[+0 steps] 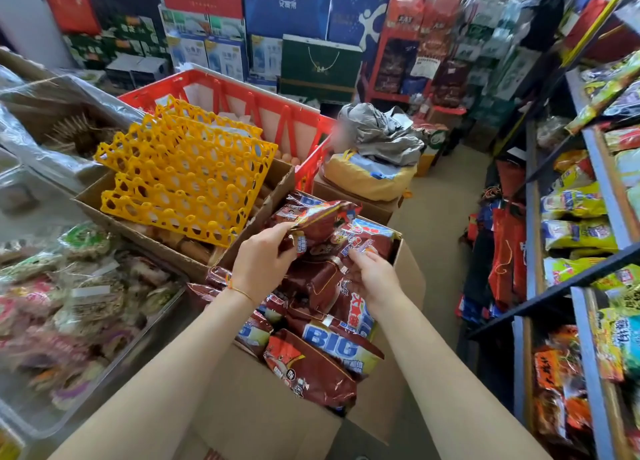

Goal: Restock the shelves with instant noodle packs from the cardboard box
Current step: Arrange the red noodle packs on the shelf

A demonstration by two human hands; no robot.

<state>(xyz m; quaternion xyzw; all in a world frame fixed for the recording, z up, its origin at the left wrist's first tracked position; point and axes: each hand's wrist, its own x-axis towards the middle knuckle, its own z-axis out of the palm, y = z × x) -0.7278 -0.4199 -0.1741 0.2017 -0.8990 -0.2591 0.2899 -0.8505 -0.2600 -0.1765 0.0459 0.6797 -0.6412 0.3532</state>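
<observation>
two hands over one open cardboard box (263,407): left hand (265,257) pinches one noodle pack (320,219), right hand (372,276) grips another pack (360,240) beside it.

A shop — snack-stocked shelves (588,196), stacked gift boxes (287,6).

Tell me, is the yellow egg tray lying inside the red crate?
No, the yellow egg tray lies on a cardboard box in front of the red crate.

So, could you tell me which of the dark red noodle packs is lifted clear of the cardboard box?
The dark red noodle pack pinched by the left hand; the others lie in the cardboard box.
</observation>
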